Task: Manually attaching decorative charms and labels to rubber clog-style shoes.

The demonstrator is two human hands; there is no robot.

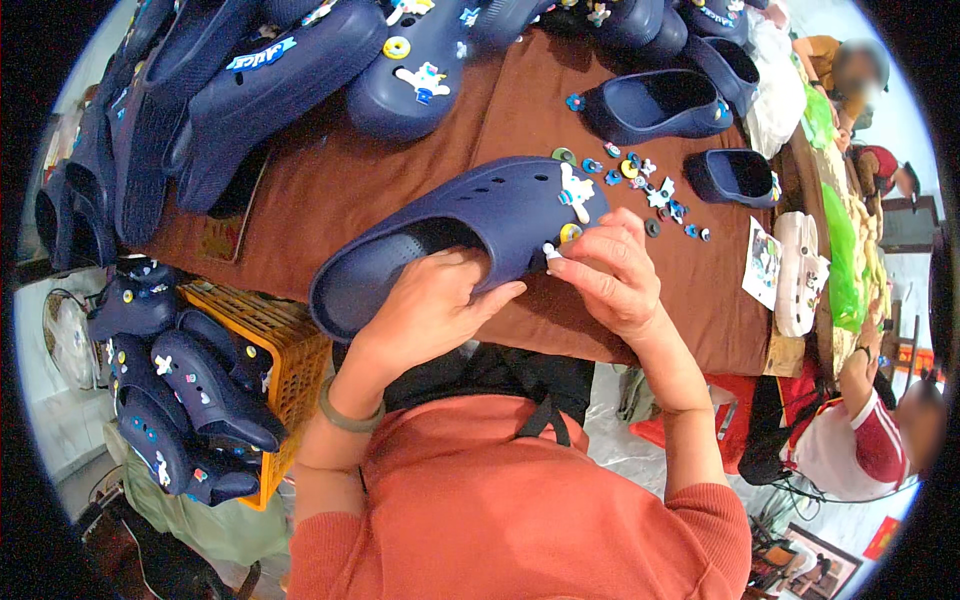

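A navy foam clog point(440, 205) lies tilted over the brown cloth in front of me, heel toward the lower left. My left hand point(440, 305) reaches into its foot opening; the fingers are hidden inside and the thumb stays outside, along the near edge. At the toe's near side, my right hand point(612, 270) pinches a small white charm point(551, 251) between thumb and fingertips, against or very close to the clog. On the toe sit a white character charm point(576, 192) and a yellow round charm point(570, 233), just beside my right fingertips.
Loose charms point(668, 195) lie scattered right of the toe. Two small navy clogs point(655, 105) point(735, 178) stand beyond them. More clogs point(270, 90) pile up at the far left. An orange crate point(255, 320) with decorated clogs is lower left. A white clog point(797, 275) and people are at right.
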